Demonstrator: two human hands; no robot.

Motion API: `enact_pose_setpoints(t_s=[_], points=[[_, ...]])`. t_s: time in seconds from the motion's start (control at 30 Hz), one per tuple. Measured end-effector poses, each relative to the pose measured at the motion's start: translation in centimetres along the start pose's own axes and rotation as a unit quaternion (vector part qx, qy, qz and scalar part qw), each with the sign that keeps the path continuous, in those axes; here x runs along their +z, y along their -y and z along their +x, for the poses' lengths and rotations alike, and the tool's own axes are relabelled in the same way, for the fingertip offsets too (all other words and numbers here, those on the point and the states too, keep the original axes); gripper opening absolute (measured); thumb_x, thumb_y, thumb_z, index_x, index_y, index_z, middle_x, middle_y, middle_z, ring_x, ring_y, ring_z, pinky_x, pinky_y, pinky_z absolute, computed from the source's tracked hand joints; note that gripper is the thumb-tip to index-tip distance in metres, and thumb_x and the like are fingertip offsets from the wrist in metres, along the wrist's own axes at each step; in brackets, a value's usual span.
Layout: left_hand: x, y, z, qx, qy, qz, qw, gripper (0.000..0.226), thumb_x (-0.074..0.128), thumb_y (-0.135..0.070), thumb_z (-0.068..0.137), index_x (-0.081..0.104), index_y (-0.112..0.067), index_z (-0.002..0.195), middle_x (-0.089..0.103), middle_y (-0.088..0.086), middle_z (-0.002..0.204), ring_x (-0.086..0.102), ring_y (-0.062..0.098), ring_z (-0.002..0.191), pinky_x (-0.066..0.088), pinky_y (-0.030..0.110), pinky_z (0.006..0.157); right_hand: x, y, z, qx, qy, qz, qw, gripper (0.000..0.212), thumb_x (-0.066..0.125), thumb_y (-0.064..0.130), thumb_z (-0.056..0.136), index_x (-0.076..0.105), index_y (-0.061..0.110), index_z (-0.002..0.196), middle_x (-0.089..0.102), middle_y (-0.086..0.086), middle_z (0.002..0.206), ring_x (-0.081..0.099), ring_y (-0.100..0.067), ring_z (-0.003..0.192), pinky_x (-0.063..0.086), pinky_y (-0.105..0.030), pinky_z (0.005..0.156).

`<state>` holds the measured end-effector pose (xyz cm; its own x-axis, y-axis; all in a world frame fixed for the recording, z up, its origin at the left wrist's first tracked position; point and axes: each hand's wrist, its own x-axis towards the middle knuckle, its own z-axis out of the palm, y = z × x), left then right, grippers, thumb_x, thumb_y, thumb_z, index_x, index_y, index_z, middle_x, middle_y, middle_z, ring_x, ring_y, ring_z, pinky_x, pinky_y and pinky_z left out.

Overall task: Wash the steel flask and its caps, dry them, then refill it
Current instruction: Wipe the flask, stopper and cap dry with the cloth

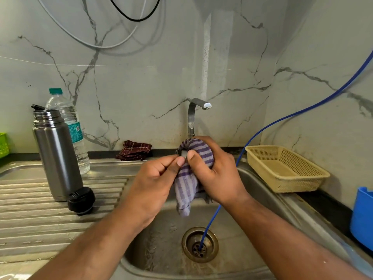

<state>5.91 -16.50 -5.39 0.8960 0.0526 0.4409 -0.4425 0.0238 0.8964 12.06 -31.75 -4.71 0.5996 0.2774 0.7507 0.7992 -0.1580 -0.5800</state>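
Observation:
The steel flask (57, 156) stands upright and uncapped on the ribbed drainboard at the left. A black inner cap (81, 201) lies at its foot. Over the sink bowl, my right hand (214, 170) grips a purple striped cloth (189, 178) wrapped round a steel cap (182, 153), of which only a small grey part shows. My left hand (157, 178) pinches the cloth and the cap's edge between thumb and fingers. The cloth's tail hangs down between both hands.
A clear water bottle (68, 126) stands behind the flask. The tap (193, 116) rises behind my hands. A blue tube (262, 130) runs down into the drain (199, 244). A beige basket (284, 168) and a blue container (362, 217) sit right. A maroon cloth (135, 150) lies by the wall.

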Motion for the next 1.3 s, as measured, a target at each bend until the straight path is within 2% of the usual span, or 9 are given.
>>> enact_pose_setpoints(t_s=[0.23, 0.33, 0.43, 0.53, 0.77, 0.93, 1.07, 1.17, 1.3], points=[[-1.7, 1.2, 0.5, 0.172, 0.070, 0.412, 0.892, 0.014, 0.060, -0.047, 0.095, 0.071, -0.040, 0.096, 0.055, -0.018, 0.087, 0.060, 0.004, 0.084, 0.045, 0.019, 0.067, -0.2, 0.5, 0.9, 0.396, 0.025, 0.319, 0.861, 0.043, 0.053, 0.045, 0.098, 0.070, 0.010, 0.083, 0.065, -0.008, 0.068, 0.063, -0.017, 0.061, 0.051, -0.035, 0.066], [-1.1, 1.0, 0.1, 0.059, 0.109, 0.302, 0.945, 0.018, 0.063, -0.027, 0.100, 0.076, -0.039, 0.098, 0.071, -0.019, 0.095, 0.065, -0.005, 0.096, 0.044, 0.007, 0.080, -0.4, -0.3, 0.6, 0.342, 0.008, 0.199, 0.918, 0.041, 0.053, 0.046, 0.098, 0.071, 0.012, 0.084, 0.070, -0.005, 0.076, 0.065, -0.017, 0.074, 0.053, -0.040, 0.080], [-0.9, 0.7, 0.2, -0.131, 0.044, -0.045, 0.989, 0.031, 0.055, -0.034, 0.098, 0.078, -0.016, 0.110, 0.077, 0.008, 0.112, 0.070, 0.025, 0.112, 0.051, 0.040, 0.103, -0.4, 0.1, 0.1, 0.191, 0.019, 0.046, 0.980, 0.016, 0.060, 0.039, 0.099, 0.068, 0.026, 0.096, 0.073, 0.012, 0.085, 0.067, 0.002, 0.078, 0.049, -0.014, 0.072], [-1.0, 0.5, 0.4, -0.146, 0.002, -0.142, 0.979, 0.036, 0.055, -0.030, 0.099, 0.075, -0.004, 0.114, 0.074, 0.021, 0.114, 0.071, 0.033, 0.110, 0.053, 0.046, 0.098, 0.0, 0.1, -0.5, 0.076, 0.058, -0.013, 0.995, 0.027, 0.066, 0.034, 0.095, 0.064, 0.026, 0.121, 0.073, 0.010, 0.095, 0.069, -0.002, 0.087, 0.054, -0.015, 0.074], [-1.1, 1.0, 0.2, 0.074, 0.048, 0.244, 0.966, 0.026, 0.057, -0.022, 0.104, 0.077, -0.037, 0.098, 0.075, -0.014, 0.094, 0.071, 0.006, 0.090, 0.052, 0.018, 0.081, 0.4, -0.7, 0.1, 0.163, 0.016, 0.107, 0.981, 0.027, 0.058, 0.043, 0.092, 0.067, 0.018, 0.093, 0.070, 0.006, 0.083, 0.065, -0.011, 0.079, 0.054, -0.031, 0.078], [-0.9, 0.5, -0.1, 0.116, 0.088, 0.393, 0.908, 0.032, 0.064, -0.024, 0.100, 0.068, -0.055, 0.092, 0.060, -0.015, 0.085, 0.059, -0.006, 0.088, 0.039, 0.005, 0.071, 0.1, -1.2, 0.5, 0.388, 0.074, 0.347, 0.850, 0.046, 0.065, 0.051, 0.078, 0.070, 0.007, 0.090, 0.064, -0.015, 0.080, 0.062, -0.026, 0.071, 0.052, -0.045, 0.073], [0.0, 0.2, -0.6, -0.079, 0.081, 0.060, 0.992, 0.022, 0.062, -0.021, 0.093, 0.082, -0.028, 0.096, 0.080, 0.001, 0.100, 0.072, 0.006, 0.099, 0.053, 0.023, 0.092, 0.0, -1.2, 0.3, 0.248, 0.032, 0.084, 0.965, 0.033, 0.058, 0.048, 0.095, 0.069, 0.017, 0.089, 0.071, 0.000, 0.080, 0.066, -0.010, 0.077, 0.055, -0.037, 0.078], [-0.9, 0.8, 0.1, -0.182, 0.037, -0.158, 0.970, 0.031, 0.055, -0.022, 0.092, 0.082, -0.011, 0.103, 0.076, 0.019, 0.109, 0.070, 0.034, 0.105, 0.049, 0.049, 0.103, -0.5, -0.7, 0.1, 0.108, 0.014, -0.003, 0.994, 0.021, 0.061, 0.046, 0.094, 0.067, 0.031, 0.108, 0.073, 0.011, 0.089, 0.068, -0.002, 0.082, 0.050, -0.013, 0.071], [-1.2, 0.4, 0.5, -0.153, 0.064, -0.210, 0.964, 0.036, 0.052, -0.028, 0.101, 0.074, -0.006, 0.117, 0.074, 0.017, 0.109, 0.069, 0.027, 0.096, 0.058, 0.035, 0.086, -0.8, -1.1, -0.1, -0.030, 0.052, -0.028, 0.998, 0.041, 0.061, 0.043, 0.090, 0.062, 0.024, 0.125, 0.071, 0.009, 0.100, 0.070, -0.011, 0.092, 0.056, -0.023, 0.079]])
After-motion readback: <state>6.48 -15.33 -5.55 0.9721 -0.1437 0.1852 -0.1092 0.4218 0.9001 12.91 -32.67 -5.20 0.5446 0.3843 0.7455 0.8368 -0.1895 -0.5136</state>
